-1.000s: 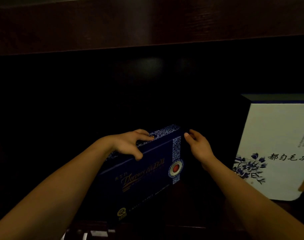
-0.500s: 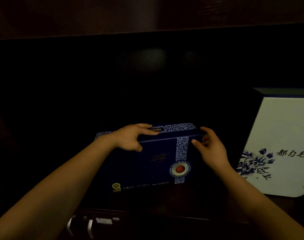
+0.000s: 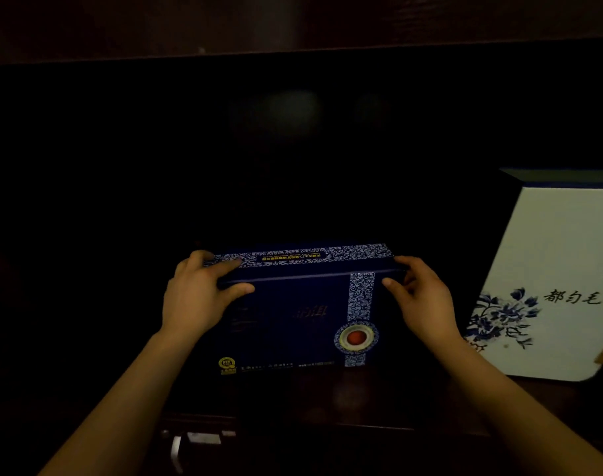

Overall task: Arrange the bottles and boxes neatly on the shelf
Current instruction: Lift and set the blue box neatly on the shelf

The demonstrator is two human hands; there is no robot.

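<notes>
- Dark wooden shelf [image 3: 379,403], dim recess; glossy board
- Blue box [image 3: 293,321], rectangular, patterned band, upright mid-shelf; left hand [image 3: 193,300] and right hand [image 3: 427,304] clasp its top corners
- White box [image 3: 554,283], floral print, right of it

Both arms are stretched forward from the bottom corners, bare forearms angling in toward each other. My left hand [image 3: 197,297] sits palm-down with the fingers curled over a top edge and the thumb [image 3: 239,288] tucked round the front, pointing right. My right hand [image 3: 420,297] mirrors it, fingers wrapped at the upper corner, thumb [image 3: 391,284] poking left. Wrists are pretty much straight and level with each other. Both hands are clamped, well apart from one another. Lighting's dim, so fingertip detail is mushy.
</notes>
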